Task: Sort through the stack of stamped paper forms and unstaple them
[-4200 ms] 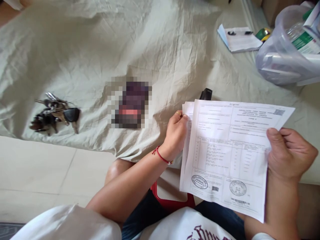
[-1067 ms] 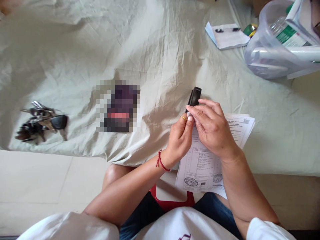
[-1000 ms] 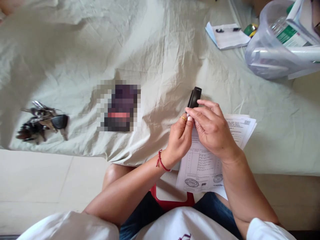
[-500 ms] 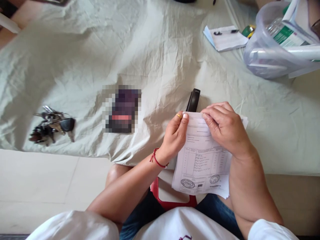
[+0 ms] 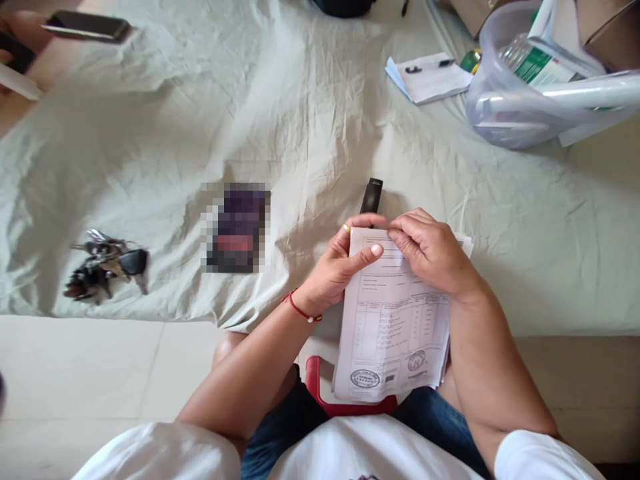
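Observation:
A stack of printed papers [image 5: 395, 327] with round stamps at the bottom hangs over the edge of a cloth-covered surface [image 5: 300, 120]. My left hand [image 5: 340, 263] pinches the stack's top left corner, thumb on the front sheet. My right hand [image 5: 430, 250] grips the top edge beside it, fingers curled over the paper. A black stapler [image 5: 371, 195] lies on the cloth just beyond my fingertips, apart from both hands.
A bunch of keys [image 5: 107, 270] lies at the left, a dark blurred item [image 5: 236, 229] in the middle. A notepad with pens [image 5: 430, 77] and a plastic tub of supplies [image 5: 540, 87] sit at the back right. A phone [image 5: 85, 27] is at the far left.
The papers were held spread out, then laid down with both hands at the corner by the stapler. Now both hands hold the stack's top edge, turned more upright, slightly left.

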`<state>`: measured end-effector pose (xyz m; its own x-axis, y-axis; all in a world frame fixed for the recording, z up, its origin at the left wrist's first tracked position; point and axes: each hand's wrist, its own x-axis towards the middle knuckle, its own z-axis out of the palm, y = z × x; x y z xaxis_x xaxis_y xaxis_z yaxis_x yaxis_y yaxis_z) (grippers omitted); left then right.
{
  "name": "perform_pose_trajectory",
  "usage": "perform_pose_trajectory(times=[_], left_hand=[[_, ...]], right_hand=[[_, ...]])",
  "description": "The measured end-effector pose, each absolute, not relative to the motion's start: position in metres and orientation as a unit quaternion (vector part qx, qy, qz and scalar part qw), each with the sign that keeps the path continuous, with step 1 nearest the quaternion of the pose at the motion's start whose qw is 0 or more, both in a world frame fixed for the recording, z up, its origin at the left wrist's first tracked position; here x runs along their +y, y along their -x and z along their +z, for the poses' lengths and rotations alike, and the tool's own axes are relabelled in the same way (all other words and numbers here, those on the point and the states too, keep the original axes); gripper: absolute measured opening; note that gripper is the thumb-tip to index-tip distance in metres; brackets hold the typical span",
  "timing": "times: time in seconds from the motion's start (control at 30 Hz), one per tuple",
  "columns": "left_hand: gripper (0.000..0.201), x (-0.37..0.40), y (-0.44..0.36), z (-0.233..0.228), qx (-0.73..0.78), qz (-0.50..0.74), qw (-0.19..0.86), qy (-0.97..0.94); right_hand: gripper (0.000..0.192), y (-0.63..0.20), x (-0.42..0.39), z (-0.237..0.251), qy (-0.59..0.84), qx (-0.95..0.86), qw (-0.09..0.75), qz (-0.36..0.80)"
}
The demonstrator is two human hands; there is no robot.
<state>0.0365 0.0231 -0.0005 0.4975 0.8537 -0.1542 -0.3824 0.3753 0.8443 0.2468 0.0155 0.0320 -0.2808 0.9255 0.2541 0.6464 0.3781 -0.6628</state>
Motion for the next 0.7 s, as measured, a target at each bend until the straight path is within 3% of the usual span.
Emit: perform_pose_trajectory(times=[0.1,0.33,0.4,0.53,0.7], left_hand=[[0.048,0.024,-0.041,-0.002,0.305,0.407,0.759,-0.406],[0.048,0.029,-0.041,-0.008,0.381,0.432,0.699,-0.424],[0.046,0.029,-0.037,-0.008,0.385,0.426,0.704,-0.417],[0.062,0.029,-0.034,-0.008,0.377,0.386,0.739,-0.403],[0.045,0.027,-0.034,-0.006,0.348,0.333,0.788,-0.383]], right_hand=[[0.029,-0.247,0.016,0.028,0.506,-0.772,0.313,0.223],[0.025,-0.259,0.018,0.025,0.534,-0.774,0.266,0.212],[0.026,-0.265,0.018,0.027,0.535,-0.77,0.269,0.219],[0.028,-0.27,0.016,0.029,0.534,-0.769,0.285,0.205],[0.03,-0.263,0.016,0.027,0.536,-0.773,0.28,0.192]])
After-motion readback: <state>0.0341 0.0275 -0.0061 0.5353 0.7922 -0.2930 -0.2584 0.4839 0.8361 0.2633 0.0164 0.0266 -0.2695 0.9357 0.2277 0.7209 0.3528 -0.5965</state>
